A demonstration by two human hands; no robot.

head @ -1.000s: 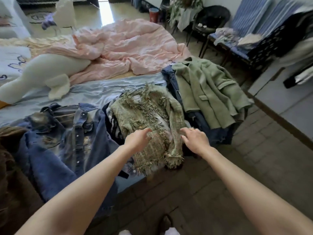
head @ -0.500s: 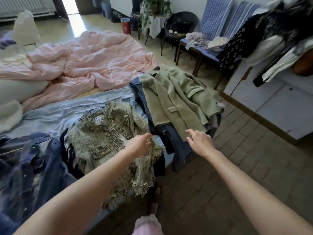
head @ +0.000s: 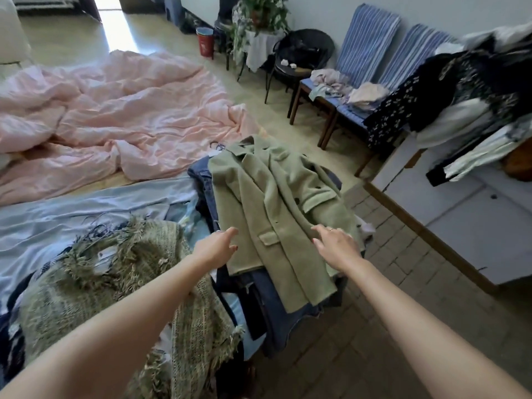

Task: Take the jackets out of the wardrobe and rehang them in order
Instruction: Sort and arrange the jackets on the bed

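Fingers [head: 230,234] of the left hand [head: 214,247] were loosely spread and held nothing, their tips at the left edge of the green wool coat [head: 276,208]. On the right hand [head: 336,244] the fingers were likewise relaxed and apart, resting at the coat's right side near the flap pocket. The coat lay front-up on a dark denim jacket [head: 276,306] at the bed's corner, its hanger hook [head: 217,145] showing at twelve o'clock from the collar. At eight o'clock from the hands lay the fringed tweed jacket [head: 115,277] on the blue sheet [head: 86,208]; a pink duvet [head: 115,110] was heaped at eleven. Judging by this, the jackets were out and the coat was next for rehanging. That called for closing both hands on it, probably near the shoulders, and lifting it clear of the denim beneath.
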